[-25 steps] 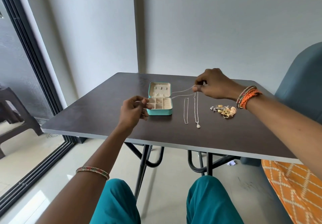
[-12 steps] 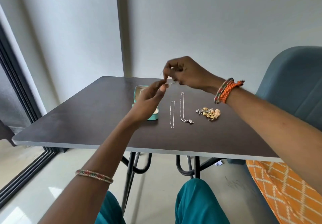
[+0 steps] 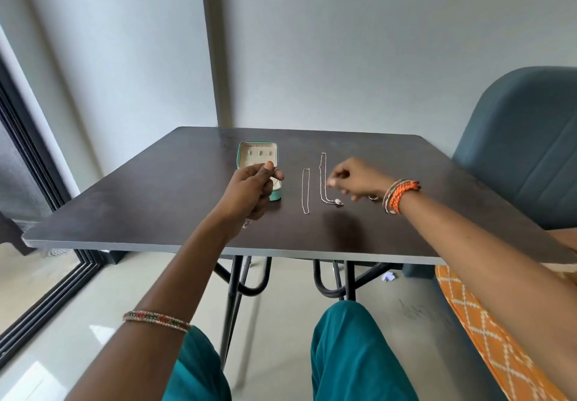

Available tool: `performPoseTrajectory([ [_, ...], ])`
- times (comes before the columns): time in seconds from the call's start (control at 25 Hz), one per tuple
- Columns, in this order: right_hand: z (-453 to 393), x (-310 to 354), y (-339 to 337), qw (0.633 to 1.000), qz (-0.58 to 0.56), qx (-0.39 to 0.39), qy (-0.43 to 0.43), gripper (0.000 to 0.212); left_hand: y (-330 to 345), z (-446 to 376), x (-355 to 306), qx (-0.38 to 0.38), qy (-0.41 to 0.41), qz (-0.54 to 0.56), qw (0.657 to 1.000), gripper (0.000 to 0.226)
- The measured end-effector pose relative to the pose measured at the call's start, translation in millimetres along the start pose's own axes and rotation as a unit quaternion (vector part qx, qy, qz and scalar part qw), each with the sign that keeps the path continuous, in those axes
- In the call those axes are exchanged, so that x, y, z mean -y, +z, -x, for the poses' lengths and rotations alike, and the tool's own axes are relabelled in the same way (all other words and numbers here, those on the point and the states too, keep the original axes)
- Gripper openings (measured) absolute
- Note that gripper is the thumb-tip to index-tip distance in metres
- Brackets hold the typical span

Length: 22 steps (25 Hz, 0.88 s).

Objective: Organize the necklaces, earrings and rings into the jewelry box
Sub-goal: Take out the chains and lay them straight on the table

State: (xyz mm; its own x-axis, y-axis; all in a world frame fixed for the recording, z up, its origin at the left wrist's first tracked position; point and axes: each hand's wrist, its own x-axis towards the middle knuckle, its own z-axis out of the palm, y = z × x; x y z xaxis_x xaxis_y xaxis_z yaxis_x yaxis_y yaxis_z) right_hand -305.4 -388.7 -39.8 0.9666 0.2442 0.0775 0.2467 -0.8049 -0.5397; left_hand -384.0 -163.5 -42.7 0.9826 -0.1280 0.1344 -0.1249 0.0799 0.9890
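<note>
- Both hands are coming down from where they were meeting above the surface (image 3: 150, 200) half a second back, and are drawing apart.
- Left hand (image 3: 251, 189) is hovering over the near end of the jewelry box (image 3: 256, 154), its thumb and fingers pinching a thin necklace (image 3: 276, 179) that is dangling towards the compartments; lowering it in without tangling looks like the step in hand.
- Two more chains are lying straight just right of the box: a plain chain (image 3: 305, 190) and a pendant chain (image 3: 323, 179).
- Right hand (image 3: 356, 179) is hanging above the pendant chain, fingers loosely curled, apparently gripping nothing; earrings and rings beneath it are mostly hidden.
</note>
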Motion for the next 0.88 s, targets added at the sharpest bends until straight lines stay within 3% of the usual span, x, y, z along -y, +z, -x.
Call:
performPoseTrajectory([
  [0.16,6,-17,15,0.998,0.066,0.007,0.013,0.019,-5,-11,16,-0.042,0.025,-0.095,0.994,0.037],
  [0.36,5,-20,20,0.998,0.064,0.012,-0.01,0.013,-13,-28,62,-0.164,0.095,-0.24,0.952,0.035],
  [0.52,2,-21,20,1.0,-0.001,0.0,0.006,0.009,-8,-16,71,-0.195,0.134,-0.24,0.941,0.031],
  [0.72,12,-17,22,0.977,-0.202,-0.007,0.073,0.01,-11,-18,69,-0.197,0.109,-0.205,0.952,0.033],
  [0.88,24,-12,26,0.976,-0.193,-0.034,0.093,0.007,-11,-15,70,-0.199,0.106,-0.213,0.951,0.034],
])
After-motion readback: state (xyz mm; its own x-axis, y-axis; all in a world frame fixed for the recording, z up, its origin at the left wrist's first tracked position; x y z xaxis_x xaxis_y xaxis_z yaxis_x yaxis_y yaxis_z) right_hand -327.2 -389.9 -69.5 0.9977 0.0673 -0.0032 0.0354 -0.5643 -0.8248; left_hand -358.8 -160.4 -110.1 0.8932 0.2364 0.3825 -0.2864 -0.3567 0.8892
